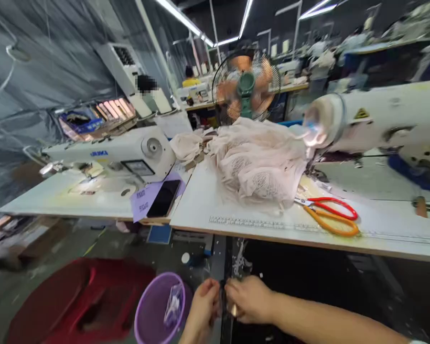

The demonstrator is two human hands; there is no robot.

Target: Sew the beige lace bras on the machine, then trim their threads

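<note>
Below the table edge, my left hand [205, 302] is closed with its fingers curled in. Close beside it, to the right, my right hand [250, 300] is closed too, with a small gold-coloured spot near its lower fingers. Between the two hands there is something dark and thin, too blurred to name. A heap of pale pink fabric pieces [258, 162] with printed patterns lies on the table above my hands. Scissors [331, 215] with one red and one orange handle rest beside that heap, blades toward the fabric.
Sewing machines stand left [111, 155] and right [376, 114]. A phone [164, 198] lies on purple paper [140, 203]. On the floor are a purple bin [146, 306] and a red plastic stool [75, 296]. A fan [246, 85] stands behind the table [197, 210].
</note>
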